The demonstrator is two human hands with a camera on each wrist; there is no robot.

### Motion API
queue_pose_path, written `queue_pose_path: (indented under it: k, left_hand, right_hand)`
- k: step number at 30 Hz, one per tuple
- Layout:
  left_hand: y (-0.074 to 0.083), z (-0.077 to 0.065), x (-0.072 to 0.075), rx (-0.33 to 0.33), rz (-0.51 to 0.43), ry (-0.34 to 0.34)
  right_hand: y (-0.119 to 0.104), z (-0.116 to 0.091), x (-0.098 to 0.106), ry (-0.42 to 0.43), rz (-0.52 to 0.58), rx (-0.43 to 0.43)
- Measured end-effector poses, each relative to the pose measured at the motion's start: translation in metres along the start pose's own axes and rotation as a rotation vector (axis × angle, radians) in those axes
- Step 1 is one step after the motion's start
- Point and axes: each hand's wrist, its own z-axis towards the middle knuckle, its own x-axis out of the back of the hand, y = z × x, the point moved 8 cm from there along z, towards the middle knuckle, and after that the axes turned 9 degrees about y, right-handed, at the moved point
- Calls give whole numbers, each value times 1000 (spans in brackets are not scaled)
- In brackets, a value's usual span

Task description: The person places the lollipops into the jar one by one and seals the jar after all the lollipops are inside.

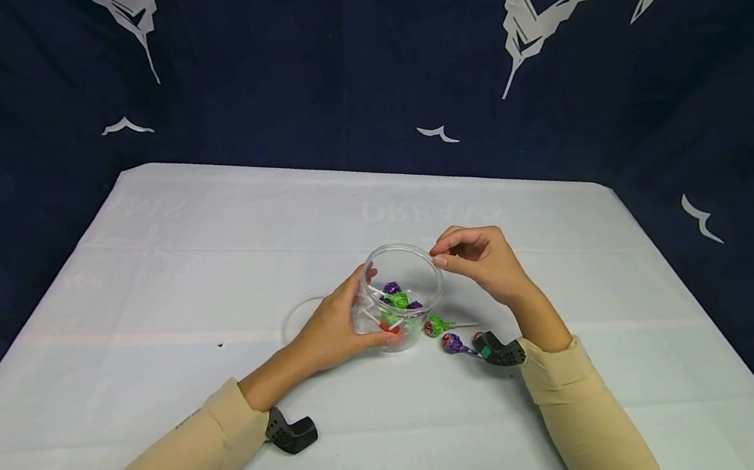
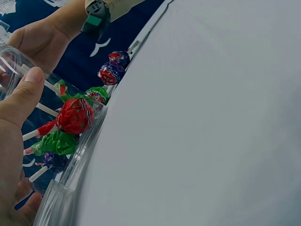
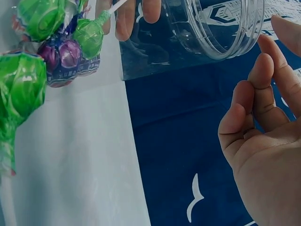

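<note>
A clear plastic jar (image 1: 398, 246) stands tilted on the table, its mouth uncovered. My left hand (image 1: 328, 333) grips its side, with the thumb in front and fingers around the far side. Inside lie several wrapped lollipops, among them a red lollipop (image 2: 75, 116) and a green lollipop (image 2: 59, 142). At the right of the rim is my right hand (image 1: 480, 258), fingers loosely bent and nothing visible in them. A green lollipop (image 1: 438, 326) and a purple lollipop (image 1: 453, 343) lie on the table right of the jar; another is partly hidden by the right wrist camera.
Behind my left hand lies a clear round lid (image 1: 291, 311), partly covered by that hand. The table (image 1: 146, 292) has a white cloth, and a dark blue patterned curtain (image 1: 302, 65) hangs behind it. A tiny dark speck (image 1: 220, 345) is on the cloth.
</note>
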Motion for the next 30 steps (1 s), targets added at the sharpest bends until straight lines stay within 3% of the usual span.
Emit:
queue_pose_path:
  k: [14,30]
  left_hand:
    - [1,0,0,6,10,3]
    - [0,-1,-1,19,37,-8]
  right_hand:
    - [2,-6,7,3,-28,0]
    - [11,-22,23,22,-80,-60]
